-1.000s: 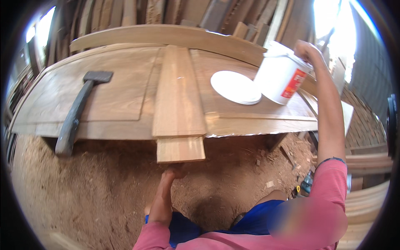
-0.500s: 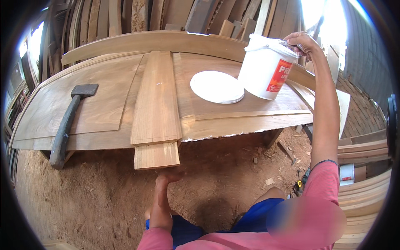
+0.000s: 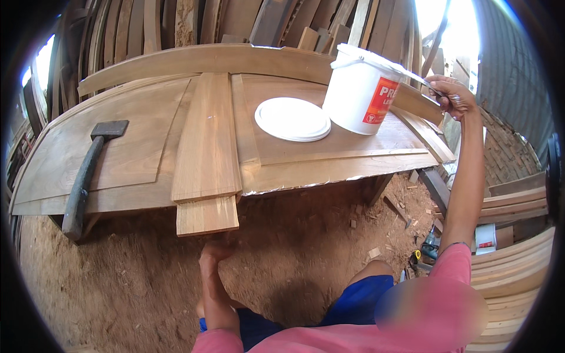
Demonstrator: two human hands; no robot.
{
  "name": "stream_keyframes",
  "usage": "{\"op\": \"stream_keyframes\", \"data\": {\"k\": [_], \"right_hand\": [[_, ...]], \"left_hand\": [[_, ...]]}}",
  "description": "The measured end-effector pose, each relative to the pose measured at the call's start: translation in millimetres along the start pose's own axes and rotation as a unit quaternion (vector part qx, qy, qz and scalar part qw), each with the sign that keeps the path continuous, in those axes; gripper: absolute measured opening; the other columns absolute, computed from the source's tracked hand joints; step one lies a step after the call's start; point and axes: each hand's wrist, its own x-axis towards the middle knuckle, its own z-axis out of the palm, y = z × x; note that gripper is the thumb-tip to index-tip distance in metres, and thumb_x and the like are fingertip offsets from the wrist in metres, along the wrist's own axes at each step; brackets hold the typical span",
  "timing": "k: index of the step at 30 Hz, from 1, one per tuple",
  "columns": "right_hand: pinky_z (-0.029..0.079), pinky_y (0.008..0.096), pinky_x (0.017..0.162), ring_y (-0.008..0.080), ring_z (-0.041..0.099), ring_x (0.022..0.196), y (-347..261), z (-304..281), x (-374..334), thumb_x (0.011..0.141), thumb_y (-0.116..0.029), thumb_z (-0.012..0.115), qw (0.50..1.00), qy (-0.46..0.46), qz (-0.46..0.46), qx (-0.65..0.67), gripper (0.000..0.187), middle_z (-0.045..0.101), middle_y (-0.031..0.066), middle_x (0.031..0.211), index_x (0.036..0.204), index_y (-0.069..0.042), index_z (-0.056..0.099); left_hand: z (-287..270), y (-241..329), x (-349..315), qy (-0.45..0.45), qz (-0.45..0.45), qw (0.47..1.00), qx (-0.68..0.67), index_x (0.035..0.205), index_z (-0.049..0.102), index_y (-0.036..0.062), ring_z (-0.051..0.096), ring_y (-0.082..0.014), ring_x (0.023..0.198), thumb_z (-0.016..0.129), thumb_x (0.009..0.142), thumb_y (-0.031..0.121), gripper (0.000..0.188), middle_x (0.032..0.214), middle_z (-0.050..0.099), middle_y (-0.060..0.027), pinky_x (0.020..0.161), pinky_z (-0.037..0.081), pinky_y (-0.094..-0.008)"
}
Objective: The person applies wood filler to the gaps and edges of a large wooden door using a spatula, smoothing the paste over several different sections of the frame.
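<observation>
My right hand (image 3: pixel 453 97) is closed on a thin, flat spreader (image 3: pixel 425 84) with white on its blade, beside the rim of a white bucket (image 3: pixel 353 91) with a red label. The bucket's round white lid (image 3: pixel 292 119) lies next to it on the wooden panel (image 3: pixel 288 154). My left hand (image 3: pixel 219 249) is below the near end of a stepped wooden board (image 3: pixel 206 159) that lies across the panel and juts past its front edge. Shadow and blur hide the left fingers. White paste lines part of the panel's front edge.
A dark wooden mallet (image 3: pixel 88 170) rests on the panel's left side. Behind stands a curved rail (image 3: pixel 206 59), backed by upright planks (image 3: pixel 235 23). Stacked timber (image 3: pixel 512 265) lies at right, near a power tool (image 3: pixel 431 241) on the shavings-strewn ground (image 3: pixel 129 270).
My right hand has drawn the spreader out to the right, away from the bucket's rim. My left hand stays under the board's end. The view has shifted slightly.
</observation>
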Motion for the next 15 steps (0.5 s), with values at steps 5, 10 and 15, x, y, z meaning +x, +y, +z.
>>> {"op": "stream_keyframes", "data": {"k": [5,10,15], "right_hand": [[0.036,0.0119,0.041,-0.0021,0.046,0.051,13.3,22.0,-11.3,0.091,-0.019,0.068,0.995,-0.009,-0.084,0.045,0.035,0.062,-0.0011,0.086,0.119,0.001,0.062],[0.035,0.0122,0.049,0.0007,0.046,0.056,26.6,99.4,-40.6,0.094,-0.016,0.065,0.981,-0.123,-0.127,0.08,0.034,0.061,-0.0011,0.085,0.122,0.001,0.059],[0.04,0.0151,0.056,0.0011,0.05,0.063,15.7,215.0,-96.3,0.093,-0.013,0.063,0.97,-0.128,-0.205,0.007,0.024,0.067,0.002,0.089,0.113,0.0,0.067]], "left_hand": [[-25.7,47.9,-26.0,-0.014,-0.053,0.998,0.011,0.156,0.028,0.0193,0.043,-0.0402,0.138,0.055,0.092,0.06,0.08,0.151,0.043,-0.0218,0.114,0.036,-0.0457],[-24.0,52.2,-22.3,0.003,-0.053,0.998,0.023,0.153,0.034,0.0175,0.039,-0.0386,0.141,0.058,0.093,0.053,0.074,0.153,0.041,-0.0205,0.117,0.034,-0.0443],[-48.1,58.5,-40.7,0.033,-0.058,0.998,-0.019,0.149,0.042,0.0125,0.043,-0.0388,0.138,0.06,0.092,0.049,0.07,0.15,0.045,-0.0206,0.115,0.036,-0.0449]]}}
